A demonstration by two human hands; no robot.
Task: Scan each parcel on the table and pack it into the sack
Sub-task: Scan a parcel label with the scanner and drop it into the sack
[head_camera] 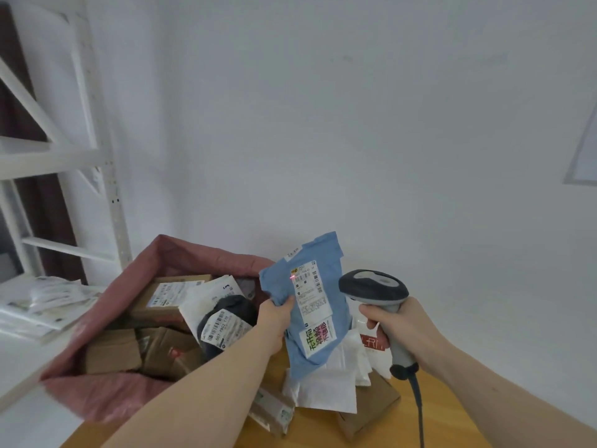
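Your left hand [277, 313] pinches the blue mailer [310, 305]; your right hand [392, 321] grasps the barcode scanner [374, 286]. The red dot sits at the label [311, 292] edge, frame centre: a misread is likely.

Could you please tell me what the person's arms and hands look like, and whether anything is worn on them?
Both forearms are bare right to the frame edge, with no sleeve showing. The left hand and right hand wear no gloves, and no watch, bracelet or ring can be seen.
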